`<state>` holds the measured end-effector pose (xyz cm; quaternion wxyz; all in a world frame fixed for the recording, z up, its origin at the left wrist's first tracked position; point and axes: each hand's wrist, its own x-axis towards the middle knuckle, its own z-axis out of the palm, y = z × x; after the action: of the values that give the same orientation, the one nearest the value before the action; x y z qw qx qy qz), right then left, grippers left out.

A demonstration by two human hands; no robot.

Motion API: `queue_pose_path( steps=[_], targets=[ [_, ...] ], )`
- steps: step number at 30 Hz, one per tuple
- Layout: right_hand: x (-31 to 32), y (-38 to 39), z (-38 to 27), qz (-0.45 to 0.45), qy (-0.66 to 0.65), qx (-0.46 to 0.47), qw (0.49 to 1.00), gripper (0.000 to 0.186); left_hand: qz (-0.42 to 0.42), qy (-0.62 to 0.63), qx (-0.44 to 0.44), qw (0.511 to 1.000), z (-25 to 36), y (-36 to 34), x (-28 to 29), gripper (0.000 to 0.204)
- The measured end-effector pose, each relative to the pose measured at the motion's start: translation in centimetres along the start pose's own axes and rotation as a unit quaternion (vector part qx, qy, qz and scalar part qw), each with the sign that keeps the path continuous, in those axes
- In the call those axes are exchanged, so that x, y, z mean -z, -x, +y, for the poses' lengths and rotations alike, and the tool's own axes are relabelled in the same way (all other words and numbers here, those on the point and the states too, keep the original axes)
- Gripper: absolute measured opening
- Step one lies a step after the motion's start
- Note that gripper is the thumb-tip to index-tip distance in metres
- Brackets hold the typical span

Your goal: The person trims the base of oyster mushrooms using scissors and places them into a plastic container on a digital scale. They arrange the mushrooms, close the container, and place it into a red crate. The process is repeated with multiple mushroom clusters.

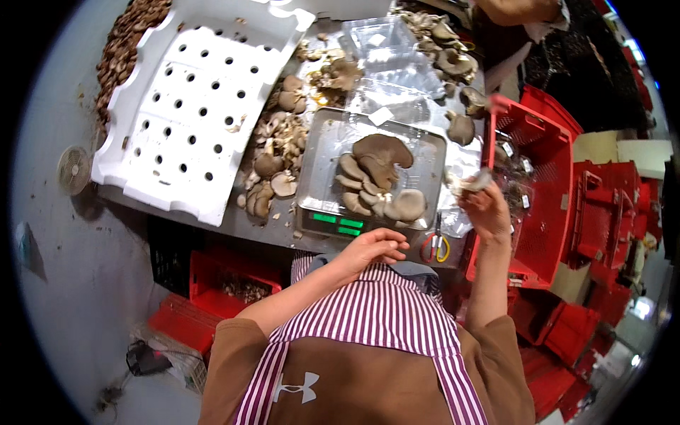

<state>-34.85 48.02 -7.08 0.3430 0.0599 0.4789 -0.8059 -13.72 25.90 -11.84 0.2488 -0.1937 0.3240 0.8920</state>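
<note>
Just in front of the scale, my left hand hovers with its fingers loosely extended and nothing visible in them. My right hand is raised to the right of the scale, its fingers closed on a small oyster mushroom. A flat scale with a lit green display stands before me. On its platform lies a cluster of grey-brown oyster mushrooms, apparently in a clear plastic tray whose edges are hard to make out. A paler cap sits at the cluster's near right.
A white perforated crate stands at the left, with loose mushrooms beside it. Clear plastic trays lie behind the scale. Scissors with red and yellow handles rest near the front edge. A red crate holds packs at the right.
</note>
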Motion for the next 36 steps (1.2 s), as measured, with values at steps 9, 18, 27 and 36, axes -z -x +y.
queue_pose_path(
  steps=[9,18,27,36],
  targets=[
    [8.0,1.2,0.1,0.139,0.107,0.02,0.984,0.023,-0.054,-0.074,0.0,0.996,-1.6,-0.8,0.1,0.03],
    [12.7,-1.3,6.3,0.25,0.25,-0.055,0.934,0.043,0.003,-0.027,0.015,1.0,-2.0,-0.5,0.2,0.037],
    [-0.4,3.7,6.5,0.037,0.549,0.166,0.818,0.046,0.082,0.042,0.008,0.996,-2.3,-0.6,0.7,0.037],
    [-5.5,3.5,6.9,-0.081,0.655,0.253,0.708,0.048,0.082,0.112,-0.011,0.99,-1.4,-0.8,0.1,0.036]
  ],
)
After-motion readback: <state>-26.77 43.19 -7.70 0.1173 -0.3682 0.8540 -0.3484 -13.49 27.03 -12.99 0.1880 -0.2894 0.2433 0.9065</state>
